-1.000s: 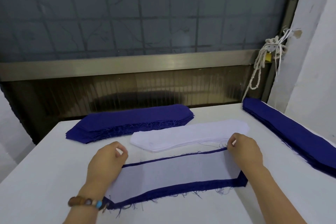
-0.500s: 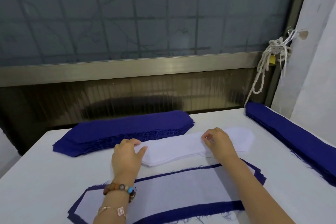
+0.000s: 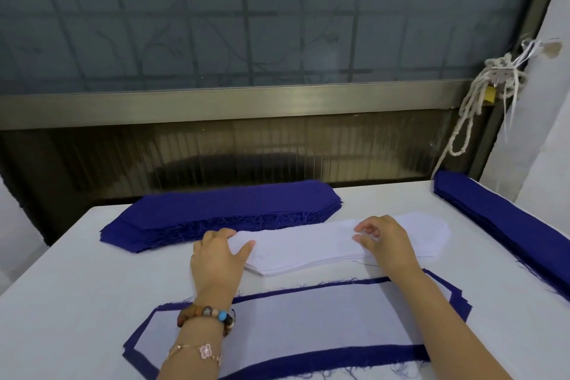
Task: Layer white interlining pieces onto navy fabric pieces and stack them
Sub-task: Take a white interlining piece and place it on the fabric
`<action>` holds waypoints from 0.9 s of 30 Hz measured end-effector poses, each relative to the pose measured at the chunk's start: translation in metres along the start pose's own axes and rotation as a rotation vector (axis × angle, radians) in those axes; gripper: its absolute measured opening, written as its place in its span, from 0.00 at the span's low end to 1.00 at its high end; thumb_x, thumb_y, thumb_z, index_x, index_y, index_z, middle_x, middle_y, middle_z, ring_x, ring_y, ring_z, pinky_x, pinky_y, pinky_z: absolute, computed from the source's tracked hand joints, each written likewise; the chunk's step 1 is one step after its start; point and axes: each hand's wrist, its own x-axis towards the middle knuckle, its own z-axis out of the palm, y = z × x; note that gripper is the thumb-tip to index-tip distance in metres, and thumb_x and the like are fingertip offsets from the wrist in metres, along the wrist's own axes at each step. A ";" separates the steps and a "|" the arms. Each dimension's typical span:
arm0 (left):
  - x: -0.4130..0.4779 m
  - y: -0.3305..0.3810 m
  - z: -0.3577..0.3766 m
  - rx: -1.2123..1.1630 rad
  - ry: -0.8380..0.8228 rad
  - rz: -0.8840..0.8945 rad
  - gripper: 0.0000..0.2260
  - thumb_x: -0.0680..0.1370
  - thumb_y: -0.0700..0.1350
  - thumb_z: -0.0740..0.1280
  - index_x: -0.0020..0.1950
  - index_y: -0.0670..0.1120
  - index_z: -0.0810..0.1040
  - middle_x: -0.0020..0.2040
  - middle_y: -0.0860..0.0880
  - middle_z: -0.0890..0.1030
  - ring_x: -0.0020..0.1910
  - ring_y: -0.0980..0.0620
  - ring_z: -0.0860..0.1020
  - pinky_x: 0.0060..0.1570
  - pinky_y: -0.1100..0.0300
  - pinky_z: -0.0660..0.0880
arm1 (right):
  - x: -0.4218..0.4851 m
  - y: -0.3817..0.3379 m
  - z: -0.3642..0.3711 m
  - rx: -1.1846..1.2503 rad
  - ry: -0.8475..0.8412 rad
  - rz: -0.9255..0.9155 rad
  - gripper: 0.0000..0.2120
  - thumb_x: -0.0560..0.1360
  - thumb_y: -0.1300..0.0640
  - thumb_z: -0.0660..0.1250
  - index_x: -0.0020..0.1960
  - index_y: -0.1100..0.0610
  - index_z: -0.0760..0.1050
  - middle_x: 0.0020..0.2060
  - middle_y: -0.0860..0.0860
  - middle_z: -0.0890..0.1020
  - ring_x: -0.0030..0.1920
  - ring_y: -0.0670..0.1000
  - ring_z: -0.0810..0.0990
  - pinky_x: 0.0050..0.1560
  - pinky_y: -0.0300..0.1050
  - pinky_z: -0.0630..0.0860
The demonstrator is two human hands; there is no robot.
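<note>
- White interlining stack [image 3: 324, 244] lies on the surface [image 3: 77, 287], between the navy pile [image 3: 222, 210] and the layered piece [image 3: 308, 327].
- Left hand [image 3: 216, 259] grips its left end; right hand [image 3: 385, 244] curls on top, a pinch unclear.
- Risk: thin sheets cling, so two may lift together.

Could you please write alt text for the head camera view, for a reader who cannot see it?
A person's left hand grips the end of a stack of white interlining pieces on a white table, the right hand touching its top. Nearer lies a navy fabric piece layered with white interlining; navy fabric stacks sit behind and at right.
</note>
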 end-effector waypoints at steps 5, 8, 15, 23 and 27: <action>-0.001 0.004 -0.004 -0.036 0.042 0.025 0.14 0.76 0.53 0.71 0.58 0.50 0.79 0.59 0.48 0.76 0.57 0.47 0.71 0.55 0.52 0.72 | 0.000 0.003 0.001 0.006 0.006 -0.009 0.05 0.72 0.58 0.73 0.48 0.54 0.80 0.42 0.46 0.74 0.41 0.42 0.73 0.39 0.26 0.66; -0.002 0.006 -0.007 -0.103 0.074 0.055 0.08 0.75 0.48 0.73 0.50 0.49 0.79 0.54 0.50 0.78 0.54 0.48 0.73 0.53 0.52 0.73 | 0.000 0.004 0.001 0.023 0.011 -0.006 0.05 0.72 0.57 0.73 0.47 0.53 0.80 0.42 0.45 0.74 0.41 0.42 0.73 0.39 0.26 0.66; -0.005 0.010 -0.009 -0.331 0.105 0.037 0.07 0.74 0.46 0.74 0.40 0.49 0.78 0.35 0.55 0.78 0.36 0.56 0.75 0.33 0.66 0.66 | 0.000 0.004 0.000 0.032 0.012 0.001 0.06 0.72 0.58 0.73 0.48 0.53 0.79 0.42 0.46 0.74 0.41 0.42 0.73 0.39 0.26 0.66; -0.005 0.005 -0.009 -0.349 0.090 0.140 0.17 0.79 0.47 0.68 0.30 0.50 0.71 0.27 0.54 0.71 0.29 0.53 0.68 0.31 0.60 0.64 | 0.000 0.004 0.001 0.027 0.017 0.012 0.06 0.72 0.57 0.73 0.48 0.53 0.80 0.42 0.46 0.75 0.40 0.42 0.73 0.38 0.26 0.66; -0.007 0.005 -0.007 -0.344 0.027 0.177 0.15 0.82 0.48 0.61 0.67 0.47 0.78 0.60 0.48 0.82 0.60 0.49 0.76 0.63 0.53 0.74 | 0.000 0.004 0.001 0.024 0.017 0.017 0.06 0.72 0.57 0.73 0.49 0.53 0.80 0.43 0.47 0.75 0.41 0.43 0.74 0.38 0.26 0.66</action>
